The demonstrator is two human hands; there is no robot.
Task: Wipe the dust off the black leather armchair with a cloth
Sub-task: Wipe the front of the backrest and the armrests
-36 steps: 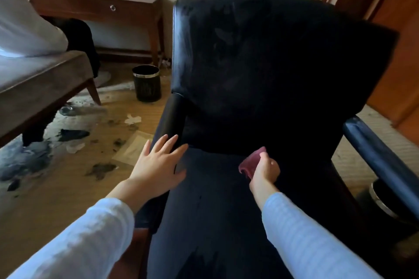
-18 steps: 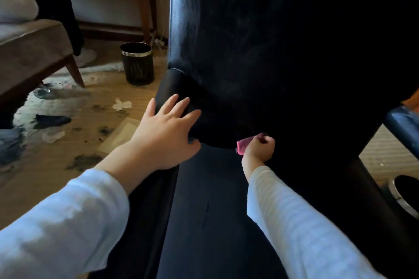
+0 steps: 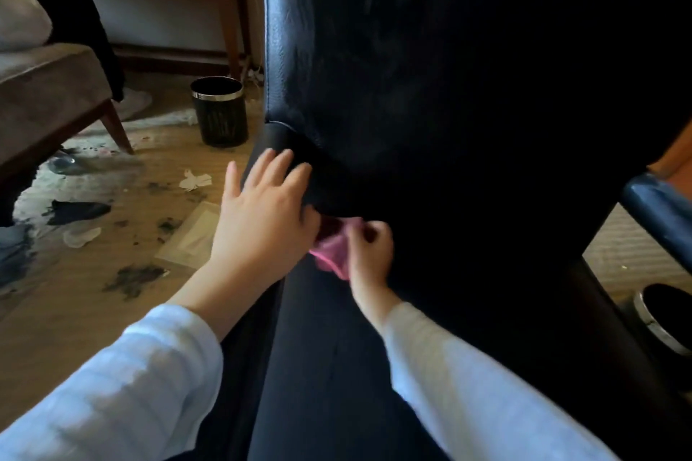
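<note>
Right hand (image 3: pixel 369 254) pinches the pink cloth (image 3: pixel 331 253) at the armchair (image 3: pixel 468 86) seat crease; left hand (image 3: pixel 262 213), fingers spread, rests on the armrest (image 3: pixel 279 140). Wastebasket (image 3: pixel 221 110) stands just beside.

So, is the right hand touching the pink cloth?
Touching. The head view shows the right hand gripping the pink cloth, fingers curled round it with no gap, low against the armchair backrest.
</note>
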